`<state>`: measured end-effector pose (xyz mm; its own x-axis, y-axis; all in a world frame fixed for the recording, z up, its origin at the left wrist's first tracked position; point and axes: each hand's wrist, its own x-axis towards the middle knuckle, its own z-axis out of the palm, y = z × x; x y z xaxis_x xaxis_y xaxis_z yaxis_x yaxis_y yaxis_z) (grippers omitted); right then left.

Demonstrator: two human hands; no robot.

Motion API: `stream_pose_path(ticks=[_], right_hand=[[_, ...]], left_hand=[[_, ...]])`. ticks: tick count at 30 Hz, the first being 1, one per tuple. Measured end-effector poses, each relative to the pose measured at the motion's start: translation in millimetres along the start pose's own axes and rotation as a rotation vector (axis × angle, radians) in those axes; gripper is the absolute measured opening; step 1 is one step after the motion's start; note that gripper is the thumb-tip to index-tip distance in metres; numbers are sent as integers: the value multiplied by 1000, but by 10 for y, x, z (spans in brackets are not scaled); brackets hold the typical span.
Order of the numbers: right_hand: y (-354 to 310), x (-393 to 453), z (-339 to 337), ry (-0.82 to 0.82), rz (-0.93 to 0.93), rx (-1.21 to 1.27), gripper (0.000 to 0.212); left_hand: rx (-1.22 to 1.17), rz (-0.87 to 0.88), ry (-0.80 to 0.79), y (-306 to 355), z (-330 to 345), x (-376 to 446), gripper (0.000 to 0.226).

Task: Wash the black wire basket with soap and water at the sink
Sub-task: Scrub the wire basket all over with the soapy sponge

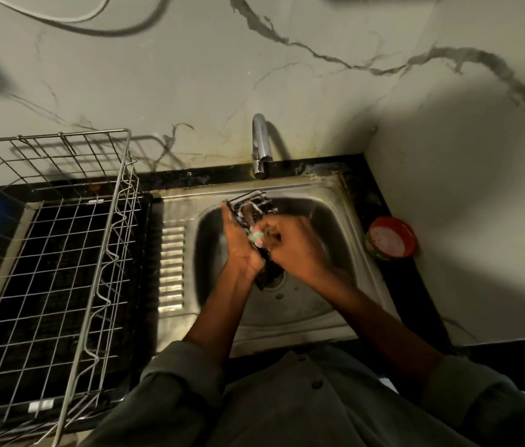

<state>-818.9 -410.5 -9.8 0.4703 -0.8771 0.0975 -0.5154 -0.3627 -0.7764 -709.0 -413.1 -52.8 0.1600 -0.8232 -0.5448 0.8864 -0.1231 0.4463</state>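
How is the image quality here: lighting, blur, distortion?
Head view: dim and warm-toned; hard shadows from the faucet and dish rack fall on the wall; both hands and the black wire basket are motion-blurred; wide-angle distortion bends the counter edges.

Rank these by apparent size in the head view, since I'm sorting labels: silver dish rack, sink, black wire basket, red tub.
1. Silver dish rack, though nearness exaggerates it.
2. Sink.
3. Black wire basket, partly hidden by hands.
4. Red tub.
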Motion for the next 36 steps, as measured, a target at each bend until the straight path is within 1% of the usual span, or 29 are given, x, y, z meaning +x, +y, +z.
stream_pose_path(ticks=[1,2,3,5,6,7,8,10,11,12,14,15,18,19,21,23,24,26,27,29,30,31,33,36], right_hand=[[65,-80,-31,-36,-36,-72,25],[167,-143,-64,-29,-44,-144,27],[279,-184,-103,24,-6,-193,28],[392,-221,-150,165,135,-174,26],[370,-221,-136,205,146,-147,26],[304,-221,-102,205,110,-122,25],[221,-234,-53,170,47,-94,25],[72,-290,31,59,-80,-81,23],[60,-278,39,61,-97,-106,23],[103,-230,30,124,-59,-125,23],[180,-135,-29,294,81,-142,24],[184,-107,-31,306,100,-126,24],[33,-145,84,127,-70,-62,22],[-25,-158,119,104,-93,-49,21],[-59,-59,134,152,-32,10,20],[-80,83,157,203,33,85,19],[-105,132,182,213,46,111,17],[-123,152,201,194,48,118,16],[-92,113,168,143,54,106,17],[19,-26,62,-9,72,39,18],[58,-91,7,-63,75,2,19],[79,-137,-28,-80,78,-7,20],[66,-129,-21,1,83,42,21],[-37,137,46,201,72,104,19]], left_hand=[[-59,23,14,41,-30,54,87],[-87,36,33,69,-59,97,93],[-75,28,56,78,-95,134,98],[-52,6,88,95,-122,126,101],[-52,14,103,94,-121,112,104],[-56,27,108,87,-126,114,106],[-76,41,94,85,-105,90,107],[-108,72,82,62,-103,95,104],[-108,67,76,57,-106,93,107],[-93,48,63,55,-105,82,111],[-38,4,62,67,-109,71,114],[-24,-11,68,74,-113,81,113],[-130,-9,85,95,-125,121,102],[-144,-4,84,101,-130,122,100],[-89,-16,44,85,-89,53,93],[16,-15,12,13,-84,14,81],[58,-12,-4,-21,-67,-19,74],[62,-19,-34,-53,-79,-16,65],[53,-30,-42,-42,-98,2,64],[-26,-46,-70,14,-104,16,69],[-59,-43,-98,24,-118,49,73],[-65,-31,-113,13,-128,78,76],[-56,-31,-110,-56,-90,20,75],[-20,-45,-168,-206,-16,-99,64]])
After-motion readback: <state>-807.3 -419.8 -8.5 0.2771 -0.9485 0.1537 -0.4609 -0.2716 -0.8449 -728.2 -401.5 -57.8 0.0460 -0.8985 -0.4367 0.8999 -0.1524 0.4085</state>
